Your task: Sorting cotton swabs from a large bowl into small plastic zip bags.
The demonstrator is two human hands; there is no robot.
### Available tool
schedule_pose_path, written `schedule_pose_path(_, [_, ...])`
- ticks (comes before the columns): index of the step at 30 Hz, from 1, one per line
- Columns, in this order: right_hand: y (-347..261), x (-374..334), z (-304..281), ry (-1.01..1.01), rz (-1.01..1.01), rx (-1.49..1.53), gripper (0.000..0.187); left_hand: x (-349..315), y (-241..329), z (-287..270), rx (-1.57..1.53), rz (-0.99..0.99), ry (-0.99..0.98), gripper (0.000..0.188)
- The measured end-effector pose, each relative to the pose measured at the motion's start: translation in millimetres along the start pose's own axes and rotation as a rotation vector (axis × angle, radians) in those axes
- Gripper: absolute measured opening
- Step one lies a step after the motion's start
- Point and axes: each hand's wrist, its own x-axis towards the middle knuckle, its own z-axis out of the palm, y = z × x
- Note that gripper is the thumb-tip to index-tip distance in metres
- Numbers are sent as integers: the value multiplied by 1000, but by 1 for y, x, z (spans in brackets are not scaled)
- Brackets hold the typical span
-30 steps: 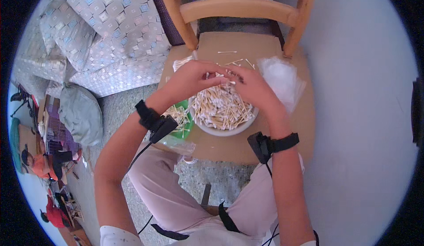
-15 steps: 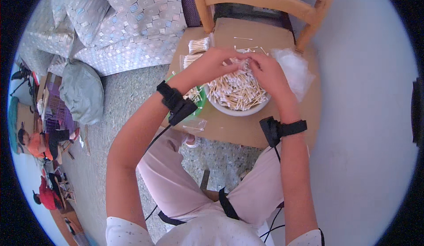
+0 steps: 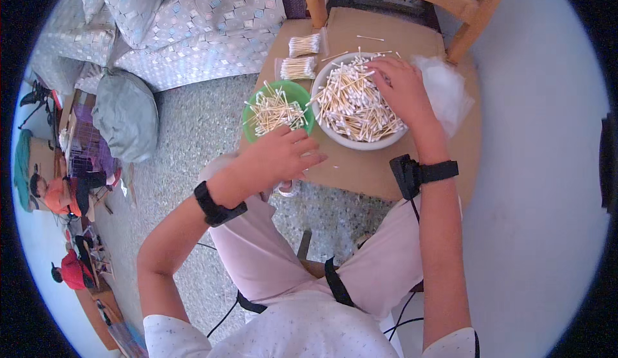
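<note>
Left hand point(image 3: 278, 159), now drawn back, partly hides the green bowl point(image 3: 297, 91).

Left hand point(image 3: 280, 160) parted from right hand point(image 3: 404, 91).
Both had been brought together above the white bowl point(image 3: 360, 145); the left has since been drawn back, fingers spread, to the near edge of the green bowl point(image 3: 297, 90). More of that bowl and of the lower swab pack point(image 3: 297, 69), earlier partly covered by the left arm, is now exposed.
</note>
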Motion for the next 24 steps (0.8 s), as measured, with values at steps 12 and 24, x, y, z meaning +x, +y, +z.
schedule_pose_path(12, [9,-4,5,14,13,-45,27,-5,-10,46,70,58,19,53])
schedule_pose_path(24, [8,-7,6,-16,56,-40,31,-7,-60,-8,-607,-344,409,30])
